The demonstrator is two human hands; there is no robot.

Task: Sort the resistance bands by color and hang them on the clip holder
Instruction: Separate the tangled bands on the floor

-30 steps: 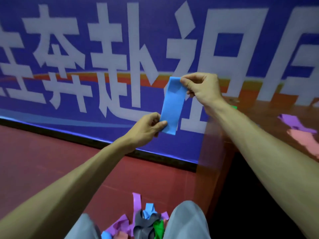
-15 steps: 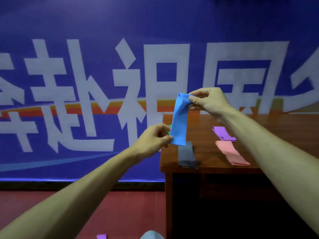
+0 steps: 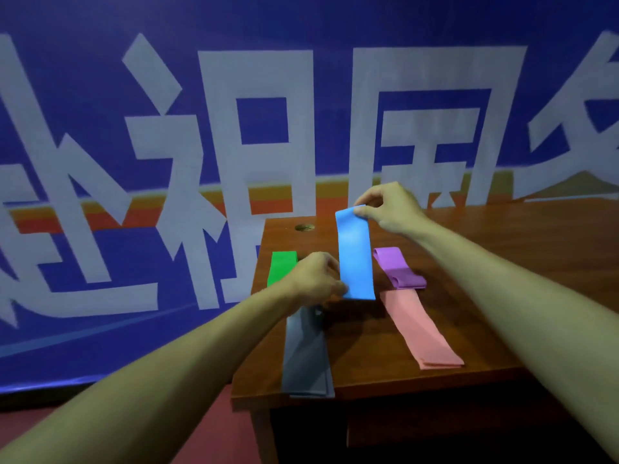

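Above the left end of the table (image 3: 469, 236), seen from the head camera, 2 hands hold a blue band (image 3: 355, 259) flat and nearly upright. The right hand (image 3: 390, 207) pinches its far top edge between thumb and fingertips; the left hand (image 3: 315, 279) pinches its near bottom corner, fingers curled. 4 more bands lie on the table: green (image 3: 282, 266) far left, grey (image 3: 306, 356) near left, overhanging the near edge, purple (image 3: 397, 267) folded just right of the blue, and pink (image 3: 418, 329) nearer. A banner (image 3: 268, 28) stands behind.
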